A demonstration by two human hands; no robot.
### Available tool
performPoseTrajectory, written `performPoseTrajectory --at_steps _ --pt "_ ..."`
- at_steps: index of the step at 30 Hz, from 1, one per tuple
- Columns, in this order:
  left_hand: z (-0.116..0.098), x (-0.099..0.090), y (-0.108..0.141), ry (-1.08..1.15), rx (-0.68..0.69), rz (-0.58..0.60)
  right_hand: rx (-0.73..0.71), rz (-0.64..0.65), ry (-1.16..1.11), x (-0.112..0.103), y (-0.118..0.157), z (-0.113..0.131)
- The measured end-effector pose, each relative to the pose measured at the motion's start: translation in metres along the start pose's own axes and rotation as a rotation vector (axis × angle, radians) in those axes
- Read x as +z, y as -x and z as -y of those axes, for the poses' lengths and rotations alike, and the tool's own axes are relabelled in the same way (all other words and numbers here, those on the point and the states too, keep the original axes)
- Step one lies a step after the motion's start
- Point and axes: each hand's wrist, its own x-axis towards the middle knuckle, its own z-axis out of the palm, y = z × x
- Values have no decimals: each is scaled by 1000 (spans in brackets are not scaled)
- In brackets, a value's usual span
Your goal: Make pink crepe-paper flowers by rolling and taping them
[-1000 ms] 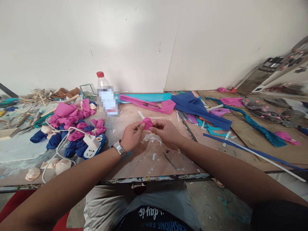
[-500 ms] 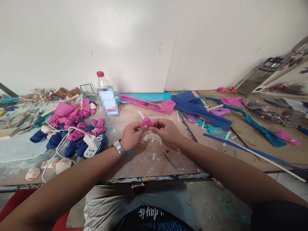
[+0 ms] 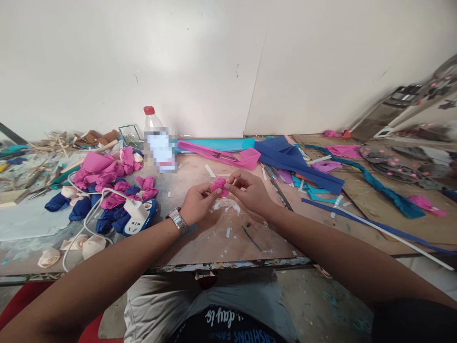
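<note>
A small pink crepe-paper rose (image 3: 219, 184), rolled into a bud with folded edges, is held up over the middle of the worktable (image 3: 209, 247). My left hand (image 3: 197, 204) grips it from the left between thumb and fingers, a metal watch on that wrist. From the other side my right hand (image 3: 250, 194) pinches the rose's edge with thumb and forefinger, the other fingers curled. Beneath the hands, a whitish smear (image 3: 224, 206) marks the tabletop. A long pink paper strip (image 3: 217, 155) lies beyond them.
Pink and blue paper flowers (image 3: 103, 166) are heaped left around a corded power strip (image 3: 140, 220). A red-capped bottle (image 3: 149, 116) stands behind a blurred phone screen (image 3: 161, 150). Rightward lie dark blue paper (image 3: 300, 164), a white stick (image 3: 396, 238) and cardboard (image 3: 378, 190).
The rose has shifted slightly right and down and turned a little, its folds now facing differently. My right fingers have lifted and curled more; the left hand stays around it.
</note>
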Motion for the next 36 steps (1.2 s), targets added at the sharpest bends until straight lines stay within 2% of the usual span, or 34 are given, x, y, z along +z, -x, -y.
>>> performPoseTrajectory --at_steps 9,15,25,36 --pt "-2 1 0 -1 -2 14 -115 40 -3 1 -1 -2" --pt "-1 0 0 -24 13 17 -69 71 -47 1 -1 1" --pt "3 1 0 -7 -16 43 -87 72 -92 2 -1 -6" --pt "1 -1 -4 83 32 -58 119 184 -302 7 5 1"
